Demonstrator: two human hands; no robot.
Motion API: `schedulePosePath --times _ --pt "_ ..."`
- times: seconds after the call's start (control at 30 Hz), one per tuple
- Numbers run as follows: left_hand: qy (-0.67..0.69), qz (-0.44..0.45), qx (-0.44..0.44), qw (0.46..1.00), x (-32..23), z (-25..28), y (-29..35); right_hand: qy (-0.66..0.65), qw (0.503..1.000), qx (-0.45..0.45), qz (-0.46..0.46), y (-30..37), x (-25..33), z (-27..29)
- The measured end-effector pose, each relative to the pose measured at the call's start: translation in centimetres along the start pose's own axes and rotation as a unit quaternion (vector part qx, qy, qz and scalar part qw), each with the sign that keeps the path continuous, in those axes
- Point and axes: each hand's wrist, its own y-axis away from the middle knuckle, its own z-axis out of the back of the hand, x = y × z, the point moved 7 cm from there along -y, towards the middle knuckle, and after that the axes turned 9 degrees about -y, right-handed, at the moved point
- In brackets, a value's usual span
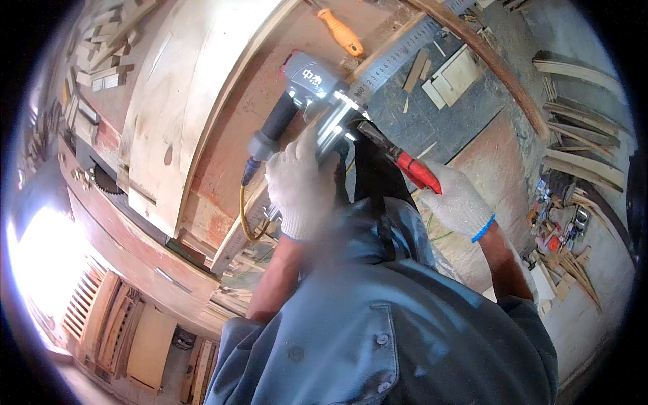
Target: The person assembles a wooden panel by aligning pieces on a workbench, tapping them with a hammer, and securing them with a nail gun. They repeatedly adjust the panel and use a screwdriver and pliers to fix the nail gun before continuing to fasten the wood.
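My left hand (pixel 302 183), in a white knitted glove, is closed round the shiny metal part of an air nail gun (pixel 312 75) with a grey head and black handle. The gun lies tilted over the bench edge, and a yellow hose (pixel 243 214) runs from its handle end. In my right hand (pixel 462 201), gloved in white with a blue cuff, are red-handled pliers (pixel 416 171). Their dark jaws point up and left, close to the gun's metal part; whether they touch it I cannot tell. Motion blurs the area by my left wrist.
Beyond the gun, an orange-handled screwdriver (pixel 341 32) lies on the bench, beside a long metal ruler (pixel 398 55). A pale wooden panel (pixel 172 101) and a circular saw blade (pixel 106 182) are to the left. Curved wood pieces (pixel 584 169) and offcuts lie on the right-hand floor.
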Motion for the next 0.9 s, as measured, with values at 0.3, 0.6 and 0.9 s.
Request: schedulePosePath --times 0.3,0.6,0.9 --pt "-0.017 0.009 0.021 1.000 -0.1 -0.3 -0.1 -0.018 0.999 0.011 0.029 -1.1 -0.1 -1.2" --pt "0.003 0.032 0.032 0.999 -0.1 -0.3 -0.3 0.094 0.994 0.035 0.033 -2.6 -1.4 -1.7" --pt "-0.005 -0.001 0.020 1.000 -0.3 -0.1 -0.6 0.162 0.977 0.005 0.137 -4.7 -1.2 -2.1"
